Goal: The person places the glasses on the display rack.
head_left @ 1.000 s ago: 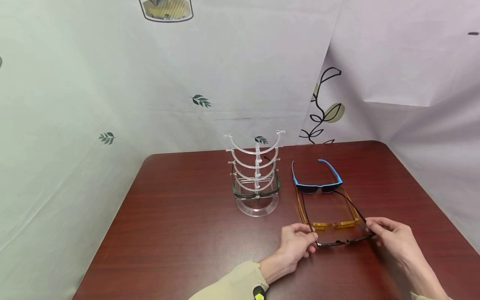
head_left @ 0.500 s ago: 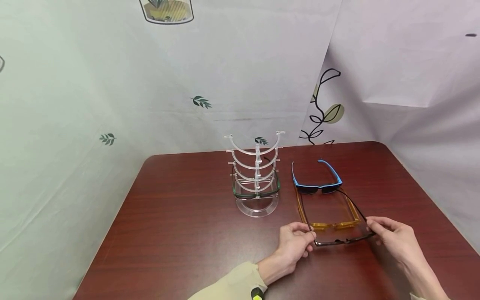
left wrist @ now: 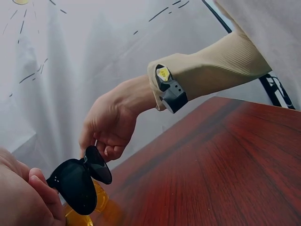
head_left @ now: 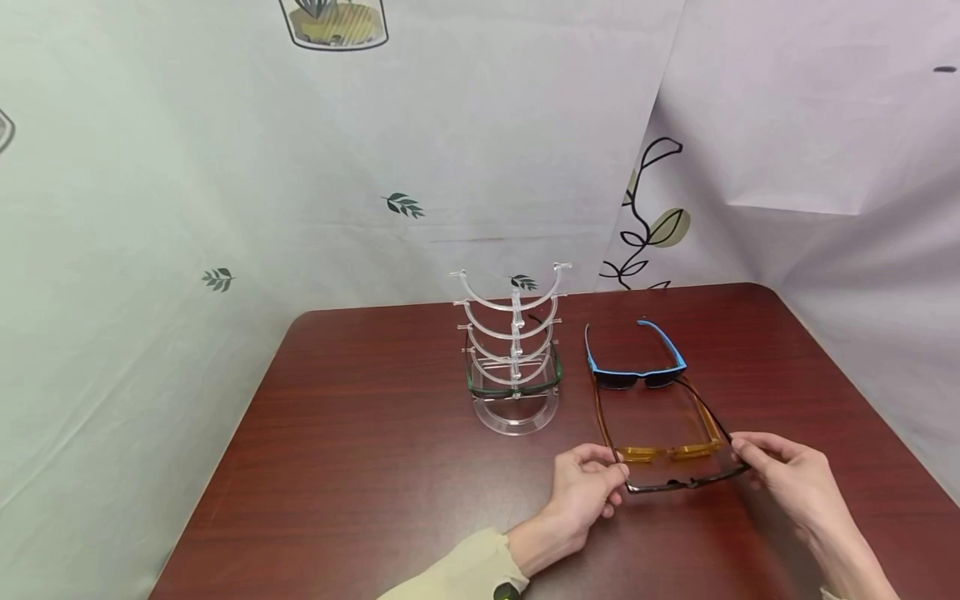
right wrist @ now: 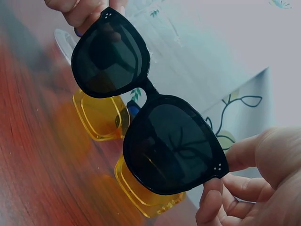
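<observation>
Both hands hold one pair of black sunglasses (right wrist: pixel 174 146), temples unfolded and pointing away from the person. My left hand (head_left: pixel 587 493) pinches the frame at its left hinge, and my right hand (head_left: pixel 791 475) pinches the right hinge corner. In the right wrist view the dark lenses face the camera, held above yellow-framed glasses (right wrist: pixel 96 115). Those amber glasses (head_left: pixel 693 451) lie on the table just beyond the sunglasses. Behind them rest blue sunglasses (head_left: pixel 637 372) with dark lenses, their temples spread toward the back.
Left of the glasses stands a clear tiered eyewear rack (head_left: pixel 517 333). Green-framed glasses (head_left: pixel 491 392) sit on its lowest tier. The dark red table (head_left: pixel 360 467) ends at a pale printed curtain (head_left: pixel 480 150) behind and on both sides.
The left hand has shifted slightly left with its end of the black sunglasses. The right hand stays nearly still, and both grips hold. The other glasses have not moved.
</observation>
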The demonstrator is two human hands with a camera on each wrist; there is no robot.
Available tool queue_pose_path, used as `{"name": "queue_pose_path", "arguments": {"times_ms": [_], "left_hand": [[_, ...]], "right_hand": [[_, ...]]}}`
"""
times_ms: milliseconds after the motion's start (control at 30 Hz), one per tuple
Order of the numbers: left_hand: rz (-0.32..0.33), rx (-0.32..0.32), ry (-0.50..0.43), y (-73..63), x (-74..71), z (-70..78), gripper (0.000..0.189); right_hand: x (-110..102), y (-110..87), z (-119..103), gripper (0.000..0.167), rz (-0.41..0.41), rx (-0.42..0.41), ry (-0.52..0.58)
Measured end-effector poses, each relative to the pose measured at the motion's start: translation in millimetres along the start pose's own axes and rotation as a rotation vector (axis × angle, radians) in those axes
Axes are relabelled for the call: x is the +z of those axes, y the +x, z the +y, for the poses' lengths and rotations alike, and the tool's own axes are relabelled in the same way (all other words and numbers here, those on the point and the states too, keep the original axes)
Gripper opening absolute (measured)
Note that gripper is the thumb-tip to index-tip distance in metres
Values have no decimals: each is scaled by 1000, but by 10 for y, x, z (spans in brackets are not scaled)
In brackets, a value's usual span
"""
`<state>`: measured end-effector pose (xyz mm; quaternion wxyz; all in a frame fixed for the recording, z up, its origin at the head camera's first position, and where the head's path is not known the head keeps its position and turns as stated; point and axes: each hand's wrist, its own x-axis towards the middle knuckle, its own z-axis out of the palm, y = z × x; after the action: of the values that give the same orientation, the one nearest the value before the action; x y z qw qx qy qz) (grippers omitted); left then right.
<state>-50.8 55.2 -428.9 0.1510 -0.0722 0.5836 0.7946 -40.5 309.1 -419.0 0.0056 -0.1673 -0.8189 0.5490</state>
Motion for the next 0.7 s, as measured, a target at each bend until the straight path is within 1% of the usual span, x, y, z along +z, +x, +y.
{"name": "queue_pose_path", "arguments": {"times_ms": [300,533,700], "left_hand": [[-7,15,2,-43,-83,78,18],[-18,21,2,-85,-151,141,19],[-21,36,3,-95,-200,161,18]], "right_hand": [[14,-29,-70,13,-44,17,52],[49,-53,-113,10,-53,0,72],[69,-58,-126,10,-83,-8,99]]}}
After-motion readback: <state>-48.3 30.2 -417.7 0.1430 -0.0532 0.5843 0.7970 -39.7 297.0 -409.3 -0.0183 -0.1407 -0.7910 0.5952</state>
